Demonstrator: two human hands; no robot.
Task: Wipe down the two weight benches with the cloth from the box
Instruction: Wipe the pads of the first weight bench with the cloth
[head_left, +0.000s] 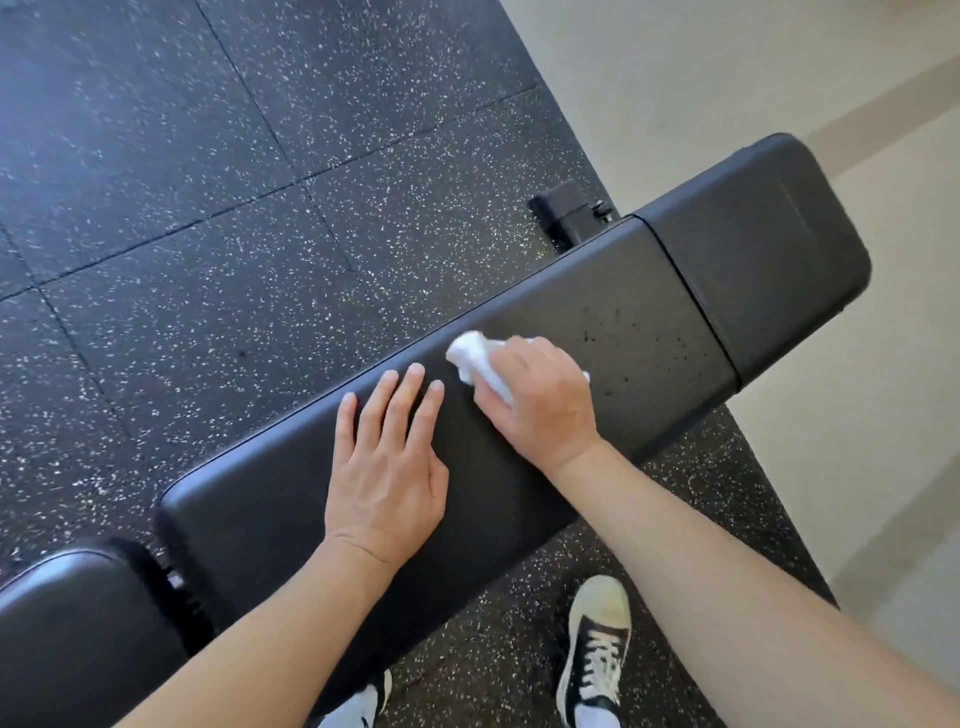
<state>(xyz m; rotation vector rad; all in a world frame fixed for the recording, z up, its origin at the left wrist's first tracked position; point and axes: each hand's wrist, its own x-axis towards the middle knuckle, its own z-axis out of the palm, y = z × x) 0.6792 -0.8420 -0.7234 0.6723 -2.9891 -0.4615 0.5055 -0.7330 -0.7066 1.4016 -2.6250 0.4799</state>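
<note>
The white cloth (480, 366) is bunched on the long black pad of the weight bench (597, 332), about midway along it. Your right hand (540, 400) grips it, fingers curled over the wad and pressing it to the vinyl. Your left hand (387, 462) lies flat just beside, fingers straight and slightly spread on the pad. Dark specks dot the pad beyond the cloth. Your sneaker (597, 649) stands on the speckled rubber floor (208, 208).

no readable text, labels, brands, numbers
</note>
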